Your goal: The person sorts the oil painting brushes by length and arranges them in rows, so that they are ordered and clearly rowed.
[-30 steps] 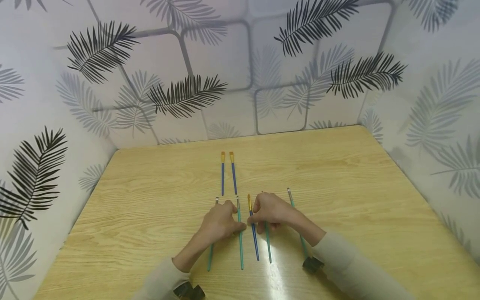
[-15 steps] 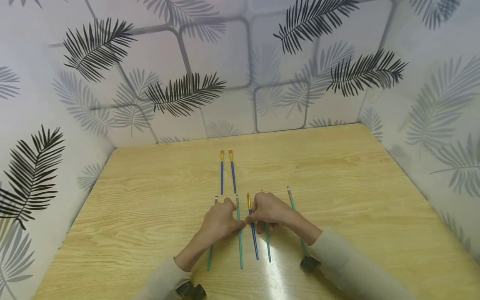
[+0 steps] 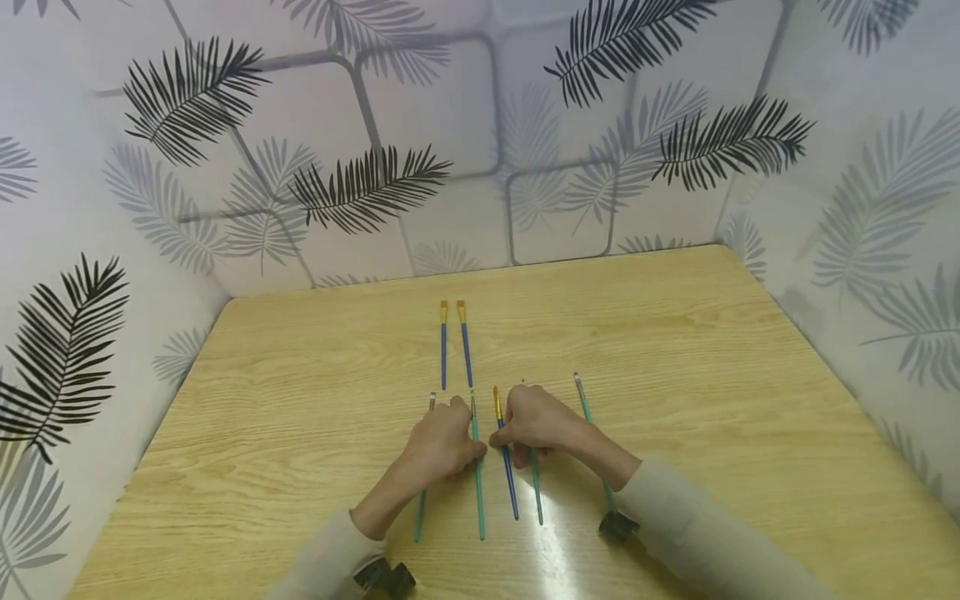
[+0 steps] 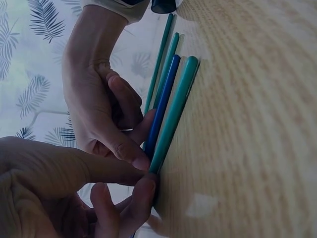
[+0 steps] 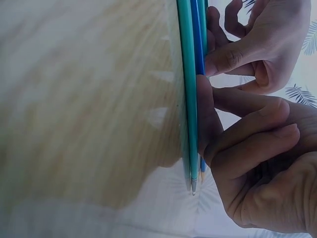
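In the head view my left hand [image 3: 441, 440] pinches a teal-handled paintbrush [image 3: 480, 500] near its middle between thumb and finger. Just to the right, my right hand [image 3: 543, 417] holds a blue-handled paintbrush [image 3: 512, 492] between thumb and index finger, close to the tabletop. Another teal paintbrush [image 3: 536, 487] lies under the right hand, its upper part mostly covered. A further teal paintbrush [image 3: 419, 518] passes beneath the left hand. In the left wrist view the fingertips of both hands almost meet, beside the teal handle [image 4: 176, 109] and blue handle [image 4: 164, 101].
Two flat blue paintbrushes [image 3: 444, 354] lie side by side farther back on the wooden table [image 3: 300, 375]. One more teal paintbrush [image 3: 585, 407] slants under the right forearm. Leaf-patterned walls [image 3: 450, 217] border the table at the back and sides.
My left thumb and the teal paintbrush it pinches have shifted very slightly left. The right hand stays nearly still on the blue paintbrush.
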### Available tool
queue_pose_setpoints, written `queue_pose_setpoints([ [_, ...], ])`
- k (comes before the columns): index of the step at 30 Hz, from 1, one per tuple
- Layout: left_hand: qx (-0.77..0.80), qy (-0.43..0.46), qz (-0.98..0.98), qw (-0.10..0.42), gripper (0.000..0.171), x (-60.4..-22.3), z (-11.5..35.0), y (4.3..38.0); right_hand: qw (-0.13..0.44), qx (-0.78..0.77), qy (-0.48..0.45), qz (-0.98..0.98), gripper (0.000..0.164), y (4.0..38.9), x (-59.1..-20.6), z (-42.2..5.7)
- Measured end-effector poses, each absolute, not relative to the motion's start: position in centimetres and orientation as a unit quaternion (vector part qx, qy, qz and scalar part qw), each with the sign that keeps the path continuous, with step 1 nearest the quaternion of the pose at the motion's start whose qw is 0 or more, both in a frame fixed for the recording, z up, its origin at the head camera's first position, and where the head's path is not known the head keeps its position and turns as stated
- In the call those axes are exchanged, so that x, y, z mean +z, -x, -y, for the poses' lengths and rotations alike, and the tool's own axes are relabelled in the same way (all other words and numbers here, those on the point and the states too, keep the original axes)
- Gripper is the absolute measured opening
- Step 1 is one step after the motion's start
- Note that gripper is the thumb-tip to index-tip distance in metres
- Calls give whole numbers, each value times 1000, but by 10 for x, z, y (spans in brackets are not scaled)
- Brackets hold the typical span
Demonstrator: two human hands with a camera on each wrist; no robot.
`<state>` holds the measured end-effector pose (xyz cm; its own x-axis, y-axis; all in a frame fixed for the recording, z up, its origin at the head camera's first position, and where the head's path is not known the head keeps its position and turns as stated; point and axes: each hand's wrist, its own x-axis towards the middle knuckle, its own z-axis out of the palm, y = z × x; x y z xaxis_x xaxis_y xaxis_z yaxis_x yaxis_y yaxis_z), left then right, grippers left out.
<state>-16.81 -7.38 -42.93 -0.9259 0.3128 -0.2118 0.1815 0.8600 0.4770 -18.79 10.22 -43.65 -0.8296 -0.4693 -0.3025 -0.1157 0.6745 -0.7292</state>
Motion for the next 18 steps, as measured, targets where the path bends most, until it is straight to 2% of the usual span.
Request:
queue_pose_setpoints([
  [7,233,-134,-952,147,46,-428,75,170,228,-351,176,-891,37,189,-435,-100],
  [14,268,-133,-942,152,32,-431,78,171,225,-353,181,-890,35,190,-435,-101],
  [18,271,-131,-942,149,36,-432,81,170,230,-359,182,-886,34,190,-436,-102],
])
